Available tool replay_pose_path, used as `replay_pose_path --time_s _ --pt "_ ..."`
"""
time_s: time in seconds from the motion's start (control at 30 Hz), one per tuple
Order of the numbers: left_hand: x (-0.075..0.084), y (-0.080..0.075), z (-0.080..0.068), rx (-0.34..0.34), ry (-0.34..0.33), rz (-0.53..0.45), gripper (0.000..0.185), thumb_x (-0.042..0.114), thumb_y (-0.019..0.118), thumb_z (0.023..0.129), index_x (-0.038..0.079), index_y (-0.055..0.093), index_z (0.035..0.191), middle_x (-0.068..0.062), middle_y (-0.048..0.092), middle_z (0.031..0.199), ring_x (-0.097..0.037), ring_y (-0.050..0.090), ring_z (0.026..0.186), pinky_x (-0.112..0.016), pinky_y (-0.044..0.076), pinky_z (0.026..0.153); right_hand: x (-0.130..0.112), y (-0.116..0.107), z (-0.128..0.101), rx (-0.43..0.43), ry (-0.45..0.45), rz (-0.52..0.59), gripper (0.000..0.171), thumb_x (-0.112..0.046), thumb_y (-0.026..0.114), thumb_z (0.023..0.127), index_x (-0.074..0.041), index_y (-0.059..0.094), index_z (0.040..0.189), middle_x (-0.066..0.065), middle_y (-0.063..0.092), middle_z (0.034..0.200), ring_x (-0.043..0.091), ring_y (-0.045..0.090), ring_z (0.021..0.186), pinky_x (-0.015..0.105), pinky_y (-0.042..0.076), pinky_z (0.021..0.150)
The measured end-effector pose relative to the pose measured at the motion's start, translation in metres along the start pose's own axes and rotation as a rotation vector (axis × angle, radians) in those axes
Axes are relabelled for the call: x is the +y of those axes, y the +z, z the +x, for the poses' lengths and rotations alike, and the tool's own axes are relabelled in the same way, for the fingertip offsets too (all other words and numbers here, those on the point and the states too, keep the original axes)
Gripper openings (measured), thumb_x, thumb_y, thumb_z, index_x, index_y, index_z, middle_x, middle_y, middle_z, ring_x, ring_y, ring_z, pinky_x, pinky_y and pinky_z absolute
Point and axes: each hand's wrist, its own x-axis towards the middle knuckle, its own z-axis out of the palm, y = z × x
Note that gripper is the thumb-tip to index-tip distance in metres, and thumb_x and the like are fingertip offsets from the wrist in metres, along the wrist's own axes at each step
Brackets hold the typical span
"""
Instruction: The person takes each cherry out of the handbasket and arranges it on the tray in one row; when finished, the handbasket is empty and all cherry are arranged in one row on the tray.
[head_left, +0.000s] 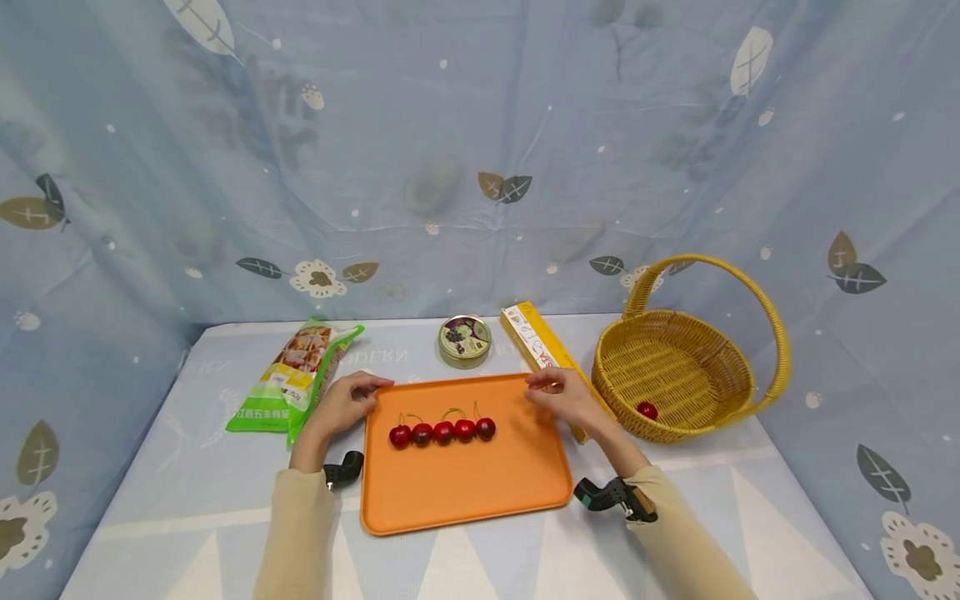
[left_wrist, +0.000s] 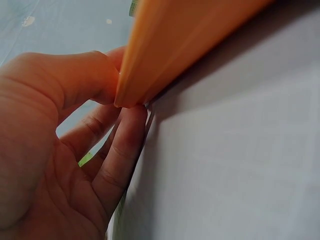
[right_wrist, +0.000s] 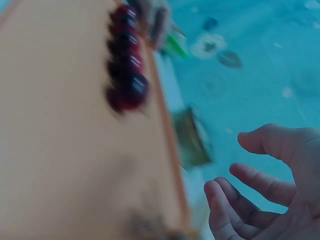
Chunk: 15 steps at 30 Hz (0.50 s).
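Note:
An orange tray (head_left: pixel 465 493) lies on the table, with several dark red cherries (head_left: pixel 443 432) lined up in a row on it, stems pointing away. My left hand (head_left: pixel 347 406) grips the tray's far left corner. In the left wrist view its thumb presses the rim (left_wrist: pixel 125 75) from the side while a fingertip (left_wrist: pixel 134 112) meets the underside. Over the tray's far right corner hovers my right hand (head_left: pixel 564 397), fingers loosely bent and nothing between them. The right wrist view shows its thumb (right_wrist: pixel 265 139) apart from the fingers.
Right of the tray stands a yellow wicker basket (head_left: pixel 667 354) with a tall handle and one cherry (head_left: pixel 647 410) inside. A long yellow box (head_left: pixel 551 346) lies between them. Behind the tray sits a round tin (head_left: pixel 464 340); a green food bag (head_left: pixel 288 383) leans at the left.

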Motion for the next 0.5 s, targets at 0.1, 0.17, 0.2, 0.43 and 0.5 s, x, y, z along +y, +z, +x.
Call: replay_pose_path --time_s 0.1,0.17,0.2,0.43,0.5 --pt "0.0 0.0 -0.001 -0.001 -0.007 -0.003 0.035 -0.007 0.059 0.084 0.007 0.074 0.111 -0.009 0.068 0.109 -0.021 0.053 0.085 -0.027 0.045 0.074 -0.005 -0.031 0.0 0.023 -0.016 -0.046 0.033 -0.013 0.068 0.092 0.009 0.065 0.116 0.02 0.067 0.106 0.035 0.065 0.088 0.036 0.053 0.072" --pt "0.0 0.0 -0.001 -0.003 -0.008 -0.003 0.034 -0.007 0.059 0.084 0.007 0.074 0.112 -0.009 0.068 0.109 -0.021 0.053 0.085 -0.027 0.045 0.074 -0.007 -0.054 -0.001 0.033 -0.017 -0.071 0.033 -0.013 0.066 0.094 0.009 0.064 0.118 0.022 0.067 0.109 0.038 0.064 0.093 0.038 0.054 0.076" --pt "0.0 0.0 -0.001 -0.003 -0.006 -0.002 0.034 -0.007 0.059 0.084 0.007 0.074 0.112 -0.009 0.068 0.109 -0.021 0.053 0.085 -0.027 0.045 0.074 -0.008 -0.066 -0.002 0.032 -0.01 -0.079 0.034 -0.015 0.065 0.094 0.008 0.063 0.12 0.023 0.066 0.11 0.039 0.064 0.095 0.039 0.054 0.077" --pt "-0.002 0.0 -0.001 -0.004 0.007 -0.005 0.035 -0.008 0.059 0.084 0.007 0.074 0.111 -0.009 0.068 0.108 -0.021 0.053 0.084 -0.027 0.046 0.074 -0.004 -0.137 -0.014 -0.023 0.102 -0.182 0.043 -0.021 0.058 0.099 0.007 0.056 0.132 0.028 0.059 0.127 0.042 0.06 0.11 0.053 0.049 0.092" --pt "-0.002 0.0 -0.001 -0.005 0.008 -0.003 0.035 -0.007 0.059 0.084 0.008 0.074 0.111 -0.009 0.068 0.108 -0.021 0.053 0.085 -0.027 0.046 0.074 0.001 -0.149 -0.018 -0.059 0.15 -0.24 0.044 -0.021 0.056 0.1 0.009 0.055 0.132 0.029 0.058 0.127 0.042 0.06 0.11 0.052 0.05 0.09"
